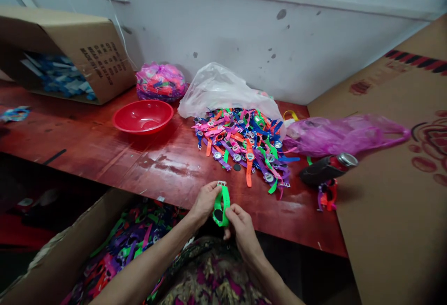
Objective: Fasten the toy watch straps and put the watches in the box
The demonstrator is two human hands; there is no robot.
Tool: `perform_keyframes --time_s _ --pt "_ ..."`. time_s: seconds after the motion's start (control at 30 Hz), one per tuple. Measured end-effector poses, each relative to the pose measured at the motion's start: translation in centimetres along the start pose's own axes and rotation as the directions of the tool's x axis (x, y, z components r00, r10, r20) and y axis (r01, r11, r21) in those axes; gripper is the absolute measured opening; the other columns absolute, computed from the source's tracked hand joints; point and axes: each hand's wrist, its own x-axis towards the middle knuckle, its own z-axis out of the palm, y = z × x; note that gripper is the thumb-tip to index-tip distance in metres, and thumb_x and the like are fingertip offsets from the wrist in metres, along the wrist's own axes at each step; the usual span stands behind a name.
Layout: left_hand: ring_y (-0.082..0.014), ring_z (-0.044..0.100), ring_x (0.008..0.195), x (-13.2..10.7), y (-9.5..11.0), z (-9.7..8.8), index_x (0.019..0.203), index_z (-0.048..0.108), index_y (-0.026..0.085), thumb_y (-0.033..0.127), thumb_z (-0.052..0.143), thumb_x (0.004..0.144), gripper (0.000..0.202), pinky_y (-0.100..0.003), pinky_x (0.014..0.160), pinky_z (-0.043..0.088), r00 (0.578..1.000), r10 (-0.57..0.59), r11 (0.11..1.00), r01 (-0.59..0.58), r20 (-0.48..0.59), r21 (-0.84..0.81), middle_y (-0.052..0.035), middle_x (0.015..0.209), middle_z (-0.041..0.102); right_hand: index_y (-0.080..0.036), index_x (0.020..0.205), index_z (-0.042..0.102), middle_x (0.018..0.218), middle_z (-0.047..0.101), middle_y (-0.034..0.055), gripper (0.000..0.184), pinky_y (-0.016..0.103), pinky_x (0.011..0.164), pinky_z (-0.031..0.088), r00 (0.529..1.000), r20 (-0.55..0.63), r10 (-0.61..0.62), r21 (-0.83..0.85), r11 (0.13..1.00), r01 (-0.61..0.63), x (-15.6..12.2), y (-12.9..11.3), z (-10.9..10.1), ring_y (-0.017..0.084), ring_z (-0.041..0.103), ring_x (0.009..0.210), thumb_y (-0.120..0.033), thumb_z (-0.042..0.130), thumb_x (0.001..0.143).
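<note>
A bright green wristwatch (226, 198) with a dark round face hangs bent into a loop between my two hands, just off the table's front edge. My left hand (206, 201) pinches its strap near the pale buckle at the top. Lower on the other side, my right hand (240, 227) is closed on the strap close to the watch face. Beyond them on the red table lies a heap of colourful watches (240, 144), spilling from a clear plastic bag (223, 86).
A red bowl (143, 118), a full pink bag (160, 81) and an open carton (101, 63) stand to the left. On the right are a purple bag (342, 135), a dark bottle (323, 170) and a cardboard panel (391, 193). A box of watches (131, 235) sits below the table edge.
</note>
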Motion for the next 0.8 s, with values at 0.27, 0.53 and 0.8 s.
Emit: perform_keyframes --time_s 0.27,0.53,0.8 --pt "-0.0077 0.053 0.053 -0.9 0.9 0.5 0.084 0.056 0.013 0.042 0.061 0.065 0.035 -0.017 0.052 0.041 0.996 0.067 0.992 -0.072 0.052 0.102 0.0022 0.059 0.056 -0.015 0.062 0.043 0.047 0.042 -0.0067 0.032 0.016 0.033 0.024 0.993 -0.03 0.118 0.105 0.988 -0.114 1.0 -1.5 -0.3 0.003 0.032 0.033 -0.043 0.057 0.072" --pt "-0.0093 0.055 0.061 -1.0 1.1 0.4 0.088 0.06 0.012 0.036 0.058 0.068 0.031 -0.017 0.056 0.041 0.993 0.093 0.976 -0.105 0.071 0.189 -0.0031 0.07 0.064 -0.015 0.064 0.046 0.051 0.043 -0.0061 0.028 0.016 0.034 0.027 0.977 0.11 0.182 0.181 0.963 -0.2 1.0 -2.1 -0.5 0.003 0.034 0.035 -0.038 0.059 0.069" --pt "-0.01 0.053 0.065 -1.4 1.2 0.3 0.089 0.061 0.013 0.031 0.054 0.073 0.025 -0.018 0.062 0.041 0.984 0.16 0.957 -0.175 0.082 0.23 -0.0018 0.072 0.062 -0.015 0.063 0.046 0.054 0.045 -0.0051 0.025 0.018 0.038 0.032 0.974 0.136 0.179 0.31 0.926 -0.213 0.9 -1.7 -0.8 0.004 0.037 0.038 -0.035 0.06 0.069"
